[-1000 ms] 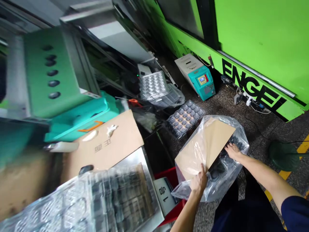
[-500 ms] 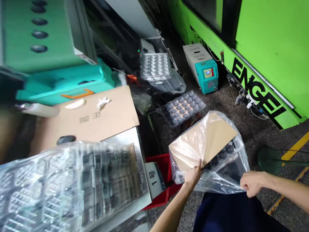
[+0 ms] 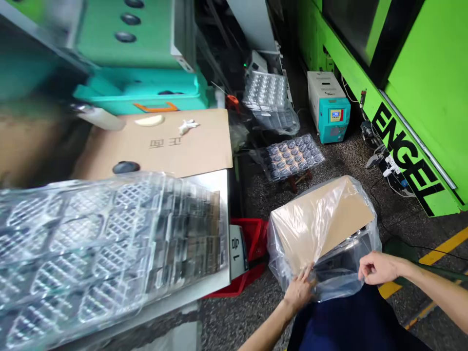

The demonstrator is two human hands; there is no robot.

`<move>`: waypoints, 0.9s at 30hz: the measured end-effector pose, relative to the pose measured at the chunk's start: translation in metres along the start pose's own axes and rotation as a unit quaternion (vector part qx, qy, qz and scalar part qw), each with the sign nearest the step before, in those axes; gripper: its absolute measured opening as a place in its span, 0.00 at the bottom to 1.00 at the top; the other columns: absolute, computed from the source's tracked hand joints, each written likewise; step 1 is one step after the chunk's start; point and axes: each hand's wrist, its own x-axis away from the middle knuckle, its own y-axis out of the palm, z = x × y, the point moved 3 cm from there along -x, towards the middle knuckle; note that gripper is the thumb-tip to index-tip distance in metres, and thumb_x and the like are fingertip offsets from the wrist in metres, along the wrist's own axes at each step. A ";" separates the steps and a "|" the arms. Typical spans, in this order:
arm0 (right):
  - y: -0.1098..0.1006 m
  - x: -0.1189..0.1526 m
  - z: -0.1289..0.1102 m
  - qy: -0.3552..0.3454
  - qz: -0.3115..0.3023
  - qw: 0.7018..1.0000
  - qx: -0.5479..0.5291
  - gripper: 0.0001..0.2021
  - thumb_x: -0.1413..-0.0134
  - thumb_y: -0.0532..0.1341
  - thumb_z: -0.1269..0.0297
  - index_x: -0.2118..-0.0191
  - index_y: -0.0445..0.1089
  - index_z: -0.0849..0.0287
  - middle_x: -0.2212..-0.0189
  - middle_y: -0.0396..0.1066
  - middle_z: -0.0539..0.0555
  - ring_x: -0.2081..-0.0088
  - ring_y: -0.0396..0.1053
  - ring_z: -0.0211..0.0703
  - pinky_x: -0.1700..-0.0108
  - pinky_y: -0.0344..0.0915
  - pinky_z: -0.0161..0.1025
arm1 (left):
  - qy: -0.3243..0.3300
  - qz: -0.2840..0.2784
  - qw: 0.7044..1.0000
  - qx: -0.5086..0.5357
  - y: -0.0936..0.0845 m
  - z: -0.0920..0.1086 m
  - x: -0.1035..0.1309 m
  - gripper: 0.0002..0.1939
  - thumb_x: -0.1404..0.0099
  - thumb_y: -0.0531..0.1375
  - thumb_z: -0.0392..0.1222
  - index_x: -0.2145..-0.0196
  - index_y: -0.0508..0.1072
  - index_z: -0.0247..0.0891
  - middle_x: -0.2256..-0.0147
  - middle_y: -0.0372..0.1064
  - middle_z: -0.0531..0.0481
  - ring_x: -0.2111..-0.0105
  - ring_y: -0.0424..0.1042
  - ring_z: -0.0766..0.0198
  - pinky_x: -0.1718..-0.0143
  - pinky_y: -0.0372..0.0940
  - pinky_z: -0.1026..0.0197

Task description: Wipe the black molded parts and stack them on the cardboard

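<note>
Our right hand (image 3: 378,268) has its fingers clenched on the near edge of the clear bag (image 3: 334,285); our left hand (image 3: 300,290) touches its near side, fingers outstretched, whether gripping we cannot tell. The bag, with cardboard (image 3: 331,219) inside, sits right of the tabletop (image 3: 215,181), near a filled tray (image 3: 294,156).

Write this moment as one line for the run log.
left hand: touching clear bag | right hand: gripping bag edge | cardboard sheet: under film
</note>
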 end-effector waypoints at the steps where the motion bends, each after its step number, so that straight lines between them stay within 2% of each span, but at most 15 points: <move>1: -0.005 -0.001 0.006 0.017 0.017 0.999 0.025 0.06 0.51 0.65 0.63 0.67 0.76 0.58 0.65 0.81 0.51 0.71 0.68 0.37 0.67 0.60 0.33 | -0.015 -0.013 1.000 0.008 0.004 -0.004 0.010 0.21 0.31 0.58 0.41 0.42 0.77 0.44 0.25 0.46 0.40 0.32 0.60 0.40 0.38 0.64 0.42; 2: -0.011 -0.002 0.015 0.038 0.035 0.997 0.058 0.08 0.48 0.65 0.59 0.66 0.77 0.58 0.68 0.80 0.51 0.70 0.69 0.39 0.66 0.61 0.34 | -0.032 -0.015 0.999 0.012 0.005 -0.007 0.020 0.19 0.29 0.53 0.38 0.48 0.80 0.42 0.26 0.50 0.40 0.34 0.64 0.43 0.40 0.66 0.44; 4: -0.023 -0.003 0.043 0.112 0.077 0.983 0.124 0.13 0.43 0.64 0.53 0.69 0.77 0.58 0.71 0.78 0.54 0.67 0.74 0.44 0.61 0.64 0.38 | -0.059 -0.001 0.998 0.017 0.002 -0.013 0.041 0.21 0.28 0.47 0.36 0.53 0.80 0.41 0.30 0.59 0.41 0.38 0.68 0.47 0.44 0.69 0.47; 7: -0.048 -0.007 0.096 0.261 0.140 0.939 0.174 0.12 0.45 0.68 0.56 0.73 0.76 0.60 0.69 0.79 0.63 0.59 0.78 0.57 0.53 0.68 0.46 | -0.095 0.001 0.995 0.018 -0.012 -0.018 0.066 0.18 0.29 0.49 0.37 0.53 0.78 0.42 0.40 0.70 0.41 0.41 0.70 0.49 0.45 0.70 0.49; 9: -0.075 -0.013 0.129 0.328 0.181 0.909 0.183 0.10 0.50 0.70 0.62 0.64 0.79 0.64 0.63 0.79 0.70 0.54 0.78 0.65 0.50 0.69 0.51 | -0.136 -0.023 0.990 0.012 -0.022 -0.019 0.078 0.16 0.33 0.52 0.37 0.56 0.79 0.40 0.46 0.74 0.40 0.42 0.71 0.47 0.46 0.70 0.49; 11: -0.111 -0.021 0.156 0.366 0.222 0.885 0.183 0.20 0.48 0.69 0.65 0.50 0.76 0.68 0.55 0.78 0.75 0.49 0.76 0.67 0.48 0.68 0.55 | -0.176 -0.041 0.983 0.007 -0.030 -0.020 0.086 0.15 0.34 0.52 0.39 0.58 0.78 0.40 0.51 0.76 0.39 0.42 0.71 0.44 0.47 0.70 0.48; 15: -0.188 -0.032 0.194 0.405 0.300 0.850 0.156 0.31 0.35 0.58 0.60 0.31 0.58 0.70 0.47 0.74 0.78 0.44 0.74 0.63 0.45 0.69 0.56 | -0.246 -0.056 0.967 0.022 -0.048 -0.020 0.101 0.14 0.34 0.52 0.39 0.57 0.76 0.43 0.54 0.78 0.39 0.46 0.74 0.42 0.51 0.70 0.46; 17: -0.213 -0.035 0.195 0.374 0.368 0.839 0.143 0.34 0.32 0.55 0.57 0.27 0.50 0.69 0.44 0.72 0.77 0.44 0.74 0.63 0.45 0.69 0.55 | -0.303 -0.053 0.950 0.050 -0.064 -0.026 0.112 0.10 0.36 0.53 0.40 0.62 0.74 0.44 0.59 0.78 0.39 0.54 0.78 0.41 0.55 0.69 0.45; 18: -0.221 -0.034 0.187 0.335 0.415 0.834 0.141 0.36 0.32 0.55 0.56 0.26 0.47 0.68 0.42 0.70 0.77 0.43 0.74 0.64 0.44 0.70 0.55 | -0.328 -0.039 0.941 0.075 -0.075 -0.029 0.118 0.07 0.37 0.53 0.42 0.67 0.71 0.43 0.63 0.77 0.40 0.59 0.78 0.42 0.58 0.68 0.46; 19: -0.226 -0.032 0.176 0.282 0.464 0.828 0.142 0.38 0.32 0.56 0.54 0.25 0.45 0.68 0.39 0.68 0.76 0.42 0.72 0.64 0.43 0.70 0.55 | -0.344 -0.015 0.933 0.107 -0.087 -0.032 0.123 0.07 0.37 0.54 0.45 0.71 0.67 0.43 0.68 0.74 0.43 0.64 0.77 0.45 0.60 0.67 0.48; 21: -0.230 -0.019 0.143 0.168 0.533 0.816 0.148 0.39 0.33 0.57 0.51 0.25 0.47 0.67 0.36 0.65 0.75 0.41 0.71 0.65 0.42 0.70 0.55 | -0.348 0.059 0.917 0.184 -0.113 -0.036 0.131 0.14 0.41 0.56 0.52 0.76 0.57 0.43 0.76 0.64 0.49 0.70 0.70 0.53 0.65 0.64 0.55; 22: -0.231 -0.010 0.126 0.120 0.534 0.823 0.153 0.38 0.33 0.57 0.50 0.26 0.50 0.65 0.36 0.66 0.72 0.43 0.73 0.63 0.43 0.71 0.54 | -0.343 0.099 0.907 0.224 -0.125 -0.036 0.132 0.18 0.43 0.57 0.55 0.77 0.53 0.44 0.78 0.58 0.52 0.72 0.66 0.56 0.67 0.61 0.58; 24: -0.234 0.012 0.098 0.029 0.473 0.867 0.154 0.32 0.33 0.58 0.50 0.29 0.59 0.57 0.40 0.72 0.65 0.53 0.77 0.55 0.49 0.74 0.50 | -0.332 0.160 0.879 0.303 -0.145 -0.034 0.129 0.24 0.47 0.59 0.60 0.77 0.49 0.44 0.78 0.50 0.55 0.74 0.58 0.61 0.70 0.57 0.60; 26: -0.242 0.036 0.087 -0.064 0.395 0.908 0.127 0.26 0.34 0.60 0.50 0.34 0.68 0.52 0.47 0.77 0.59 0.60 0.77 0.47 0.53 0.75 0.44 | -0.326 0.204 0.842 0.379 -0.157 -0.030 0.123 0.28 0.49 0.60 0.65 0.77 0.48 0.44 0.77 0.48 0.56 0.74 0.52 0.64 0.70 0.55 0.61; 27: -0.250 0.047 0.091 -0.099 0.381 0.914 0.099 0.25 0.35 0.61 0.50 0.36 0.71 0.52 0.49 0.78 0.58 0.61 0.77 0.45 0.54 0.76 0.42 | -0.325 0.224 0.821 0.412 -0.161 -0.028 0.120 0.28 0.49 0.59 0.67 0.77 0.49 0.44 0.77 0.48 0.56 0.74 0.50 0.64 0.70 0.54 0.61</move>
